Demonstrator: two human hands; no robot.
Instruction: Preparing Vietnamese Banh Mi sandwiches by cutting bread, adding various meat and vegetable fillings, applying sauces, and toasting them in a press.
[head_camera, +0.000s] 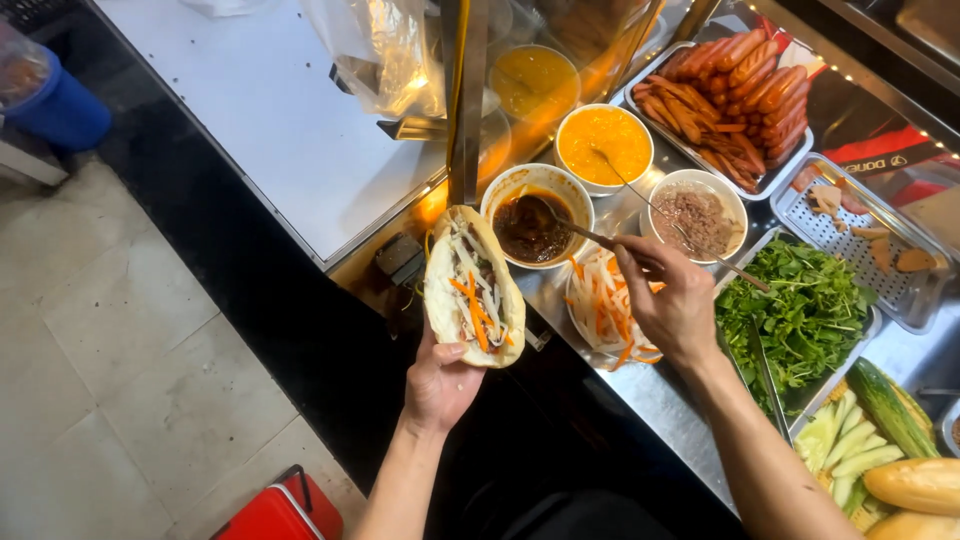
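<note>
- Over the dark gap beside the steel desk (640, 390), the left hand (440, 385) cups a split bread roll (472, 290) from below, thumb on its near edge; the roll lies open, filled with shredded carrot, pale radish and dark meat.
- Right of it, the right hand (672, 305) is closed around the handle of a long spoon (575, 228), whose bowl sits in the dark brown sauce of a white sauce bowl (537, 213).
- Under that hand sits a bowl of pickled carrot and radish strips (600, 310).
- Further back stand a bowl of orange sauce (604, 147) and a bowl of grey-brown meat paste (697, 215), each with a thin utensil resting in it.
- A metal tray of red sausages (735, 95) lies at the far right, with a perforated tray (865, 245) beside it.
- Near the right forearm are a tray of green herbs (800, 320), cucumber slices (850, 450) and whole baguettes (920, 485).
</note>
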